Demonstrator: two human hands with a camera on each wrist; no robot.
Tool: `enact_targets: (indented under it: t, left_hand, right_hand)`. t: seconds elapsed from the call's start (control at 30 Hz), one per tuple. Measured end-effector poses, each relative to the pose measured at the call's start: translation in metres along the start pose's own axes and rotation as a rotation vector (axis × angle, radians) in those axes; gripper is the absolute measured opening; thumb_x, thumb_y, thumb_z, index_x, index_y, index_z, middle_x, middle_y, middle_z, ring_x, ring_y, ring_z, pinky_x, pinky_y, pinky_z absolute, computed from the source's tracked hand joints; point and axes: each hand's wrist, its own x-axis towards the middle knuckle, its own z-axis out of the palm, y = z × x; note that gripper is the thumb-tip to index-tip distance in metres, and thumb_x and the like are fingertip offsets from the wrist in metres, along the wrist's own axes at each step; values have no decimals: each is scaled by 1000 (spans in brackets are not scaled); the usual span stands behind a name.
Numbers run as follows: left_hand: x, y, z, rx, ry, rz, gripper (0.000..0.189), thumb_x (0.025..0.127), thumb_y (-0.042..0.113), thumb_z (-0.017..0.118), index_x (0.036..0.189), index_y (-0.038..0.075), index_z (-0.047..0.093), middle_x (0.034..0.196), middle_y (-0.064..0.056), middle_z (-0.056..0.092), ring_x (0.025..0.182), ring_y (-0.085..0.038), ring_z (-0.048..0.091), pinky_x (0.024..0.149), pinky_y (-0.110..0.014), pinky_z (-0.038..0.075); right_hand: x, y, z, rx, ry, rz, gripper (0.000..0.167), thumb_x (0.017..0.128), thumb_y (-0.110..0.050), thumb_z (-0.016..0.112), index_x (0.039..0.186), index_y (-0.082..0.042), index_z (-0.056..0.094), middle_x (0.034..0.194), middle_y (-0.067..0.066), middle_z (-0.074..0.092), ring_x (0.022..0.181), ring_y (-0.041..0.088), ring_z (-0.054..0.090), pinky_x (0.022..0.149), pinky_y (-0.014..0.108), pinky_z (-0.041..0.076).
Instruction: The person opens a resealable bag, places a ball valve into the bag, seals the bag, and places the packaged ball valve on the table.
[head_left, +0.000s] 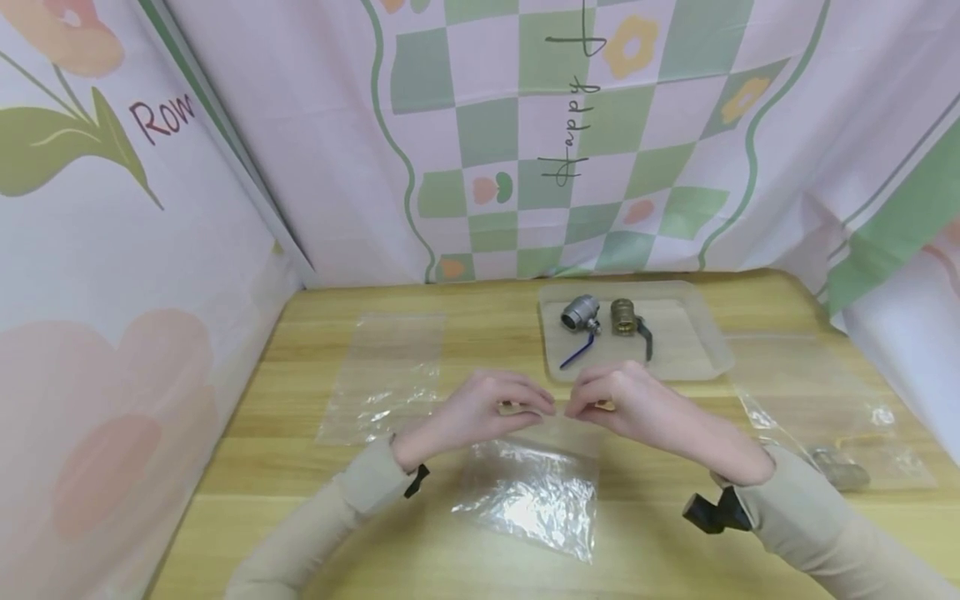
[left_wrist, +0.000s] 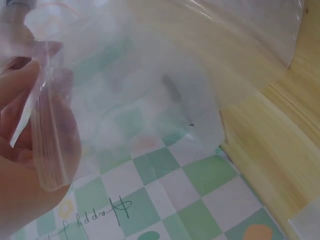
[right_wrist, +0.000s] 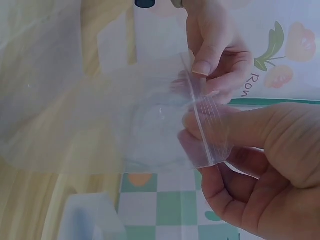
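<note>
Between both hands hangs a clear zip-lock bag (head_left: 536, 492), its zip strip (right_wrist: 198, 117) along the edge they hold. My left hand (head_left: 483, 410) pinches one part of that edge between thumb and fingers. Close beside it, my right hand (head_left: 633, 400) pinches the other part, its thumb and fingers on opposite faces of the film. In the right wrist view, the left hand (right_wrist: 220, 55) shows beyond the right hand (right_wrist: 280, 165). The bag (left_wrist: 150, 75) spreads across much of the left wrist view, and no object is seen inside it.
Behind the hands, a translucent tray (head_left: 708, 358) holds a silver ball valve (head_left: 581, 314) with a blue lever and a brass ball valve (head_left: 623, 317) with a dark lever. Another clear bag (head_left: 390, 367) lies left. At right, a bag (head_left: 802, 375) contains a grey valve (head_left: 843, 471).
</note>
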Motion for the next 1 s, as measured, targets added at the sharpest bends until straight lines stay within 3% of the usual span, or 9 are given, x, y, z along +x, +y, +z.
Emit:
enact_targets:
  t: [0.17, 0.3, 0.5, 0.73, 1.0]
  left_hand:
    - [1, 2, 2, 5, 22, -5, 15, 86, 6, 73, 101, 7, 73, 101, -7, 76, 88, -15, 72, 79, -6, 54]
    - [2, 3, 2, 17, 39, 7, 10, 86, 5, 73, 95, 8, 74, 96, -5, 77, 88, -13, 73, 83, -6, 53]
    - [1, 3, 4, 32, 60, -10, 7, 85, 5, 74, 93, 6, 74, 94, -5, 77, 85, -14, 73, 79, -4, 53]
    - [0, 1, 8, 17, 62, 25, 8, 86, 4, 72, 94, 4, 74, 95, -7, 77, 89, -16, 73, 85, -6, 53]
    - [-2, 5, 8, 29, 67, 48, 9, 87, 5, 72, 96, 4, 74, 97, -8, 77, 91, -15, 73, 87, -5, 52]
  right_hand:
    - [1, -1, 1, 25, -5, 6, 26, 66, 8, 81, 79, -14, 76, 78, -2, 73, 69, 8, 69, 69, 8, 56]
    - [2, -2, 1, 34, -12, 19, 27, 67, 8, 82, 79, -15, 76, 79, -3, 73, 69, 7, 68, 69, 9, 56]
    - [2, -3, 2, 47, -27, 41, 26, 68, 8, 81, 79, -15, 76, 78, -3, 73, 70, 6, 68, 68, 9, 56]
    - [0, -3, 1, 79, -59, 86, 22, 69, 7, 80, 81, -12, 77, 79, 0, 74, 69, 8, 69, 67, 9, 57]
    - [0, -4, 1, 69, -34, 125, 24, 70, 8, 80, 80, -14, 77, 78, -1, 75, 69, 9, 70, 66, 11, 58]
